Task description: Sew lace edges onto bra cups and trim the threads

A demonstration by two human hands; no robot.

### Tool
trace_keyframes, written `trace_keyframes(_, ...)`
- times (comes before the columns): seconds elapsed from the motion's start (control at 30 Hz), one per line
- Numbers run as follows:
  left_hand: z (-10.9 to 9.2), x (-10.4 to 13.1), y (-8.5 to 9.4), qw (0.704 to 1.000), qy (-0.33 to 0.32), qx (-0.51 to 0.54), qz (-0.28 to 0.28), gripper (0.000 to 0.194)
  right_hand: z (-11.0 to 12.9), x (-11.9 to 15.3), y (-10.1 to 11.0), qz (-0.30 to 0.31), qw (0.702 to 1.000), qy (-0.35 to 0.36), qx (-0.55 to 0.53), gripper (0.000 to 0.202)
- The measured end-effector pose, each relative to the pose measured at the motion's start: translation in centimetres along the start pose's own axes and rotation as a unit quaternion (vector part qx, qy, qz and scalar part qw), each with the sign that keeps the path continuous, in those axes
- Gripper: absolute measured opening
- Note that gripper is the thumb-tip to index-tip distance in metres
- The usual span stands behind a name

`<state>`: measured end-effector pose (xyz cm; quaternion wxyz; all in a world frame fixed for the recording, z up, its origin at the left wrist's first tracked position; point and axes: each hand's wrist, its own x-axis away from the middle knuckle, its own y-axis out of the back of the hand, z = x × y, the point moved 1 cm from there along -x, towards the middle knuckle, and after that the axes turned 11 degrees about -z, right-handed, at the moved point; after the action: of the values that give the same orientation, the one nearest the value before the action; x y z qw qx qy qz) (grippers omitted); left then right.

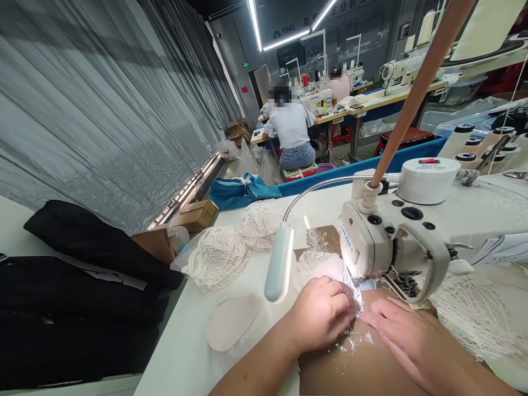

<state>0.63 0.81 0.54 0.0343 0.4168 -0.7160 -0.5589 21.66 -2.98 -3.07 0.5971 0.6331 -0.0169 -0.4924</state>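
A white sewing machine (367,242) stands at the right, its needle area lit. In front of it my left hand (325,311) is closed, with curled fingers pinching the edge of white lace fabric (355,294). My right hand (406,330) lies just to the right, fingers bent and fingertips at the same fabric's edge, over a brown surface (338,368). Whether it grips the fabric is unclear. A pale pink cup piece (325,267) with lace lies behind my left hand.
Lace pieces (223,256) are piled at the table's left edge, near a beige oval pad (233,322). A green lamp (279,264) hangs left of the machine. More lace (478,308) lies right. A seated person (291,129) works beyond.
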Motion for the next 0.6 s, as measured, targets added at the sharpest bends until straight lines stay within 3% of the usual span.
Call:
trace_keyframes(0.17, -0.3, -0.1, 0.0, 0.999, -0.019, -0.049, 0.000, 0.022, -0.1, 0.4, -0.7, -0.014, 0.998, -0.041, 0.040, 0.046)
trace_keyframes(0.6, -0.5, -0.2, -0.4, 0.997, -0.010, -0.069, -0.013, 0.026, 0.3, -0.9, -0.3, -0.057, 0.987, -0.014, 0.152, 0.047)
